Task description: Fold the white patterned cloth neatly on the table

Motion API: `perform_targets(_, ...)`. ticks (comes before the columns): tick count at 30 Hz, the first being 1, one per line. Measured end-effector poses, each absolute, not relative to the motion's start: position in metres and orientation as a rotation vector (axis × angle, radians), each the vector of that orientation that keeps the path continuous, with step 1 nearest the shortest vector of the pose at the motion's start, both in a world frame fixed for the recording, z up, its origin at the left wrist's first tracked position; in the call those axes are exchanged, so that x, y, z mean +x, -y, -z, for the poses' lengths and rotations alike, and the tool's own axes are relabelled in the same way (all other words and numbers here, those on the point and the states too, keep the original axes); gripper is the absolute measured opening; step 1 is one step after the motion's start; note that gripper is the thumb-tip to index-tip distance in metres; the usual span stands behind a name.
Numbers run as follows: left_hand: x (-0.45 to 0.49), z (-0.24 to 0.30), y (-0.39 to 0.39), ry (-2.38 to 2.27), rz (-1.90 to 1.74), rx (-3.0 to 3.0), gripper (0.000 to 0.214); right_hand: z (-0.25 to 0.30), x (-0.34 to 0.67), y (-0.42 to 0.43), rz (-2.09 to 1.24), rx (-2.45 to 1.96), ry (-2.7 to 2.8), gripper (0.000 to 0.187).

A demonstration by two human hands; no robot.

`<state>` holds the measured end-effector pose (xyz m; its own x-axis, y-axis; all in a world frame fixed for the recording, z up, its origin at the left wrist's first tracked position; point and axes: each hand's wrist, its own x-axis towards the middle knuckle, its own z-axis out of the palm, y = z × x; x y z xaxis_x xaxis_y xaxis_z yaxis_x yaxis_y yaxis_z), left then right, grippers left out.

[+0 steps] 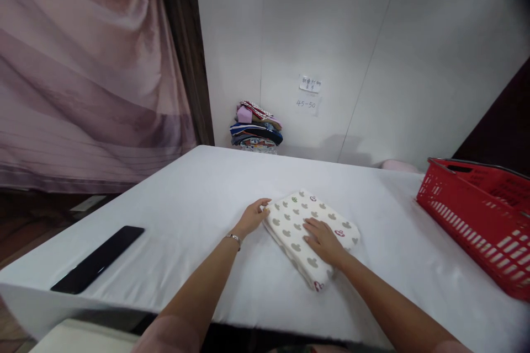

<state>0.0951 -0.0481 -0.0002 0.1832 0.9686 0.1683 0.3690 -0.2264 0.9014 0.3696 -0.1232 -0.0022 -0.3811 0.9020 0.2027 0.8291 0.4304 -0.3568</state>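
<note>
A folded white cloth (298, 215) printed with grey and red shapes lies on the white table (199, 198), a little right of the middle. My left hand (253, 215) touches the cloth's left corner with its fingers curled against the edge. Flat on top of the cloth rests my right hand (323, 240), fingers stretched out and pressing down. A thin bracelet sits on my left wrist.
A red plastic basket (476, 220) stands at the table's right edge. A flat black object (99, 259) lies near the front left corner. A stack of folded clothes (256, 127) sits against the wall at the back. A pink curtain (83, 66) hangs at the left.
</note>
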Motion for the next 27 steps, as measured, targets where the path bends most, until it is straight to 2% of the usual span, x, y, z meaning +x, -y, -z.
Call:
perform_targets(9, 0.093, 0.013, 0.05, -1.275, -1.071, 1.658, 0.033, 0.002, 0.369, 0.123, -0.324, -1.502, 2.294, 0.042)
perform_targets(12, 0.095, 0.021, 0.049, -1.357, -1.089, 1.675, 0.029, -0.006, 0.371, 0.112, -0.397, -1.467, 2.282, 0.037)
perform_targets(18, 0.108, 0.021, 0.052, -1.472, -1.197, 1.755, 0.033, -0.024, 0.365, 0.053, -0.221, -1.597, 2.246, 0.037)
perform_targets(23, 0.112, 0.028, 0.057, -1.446, -1.237, 1.799, 0.021, -0.025, 0.349, 0.001, -0.165, -1.606, 2.33, 0.04)
perform_targets(27, 0.112, 0.035, 0.06, -1.397, -1.278, 1.804, 0.021, -0.025, 0.342, -0.02, -0.133, -1.552, 2.475, 0.036)
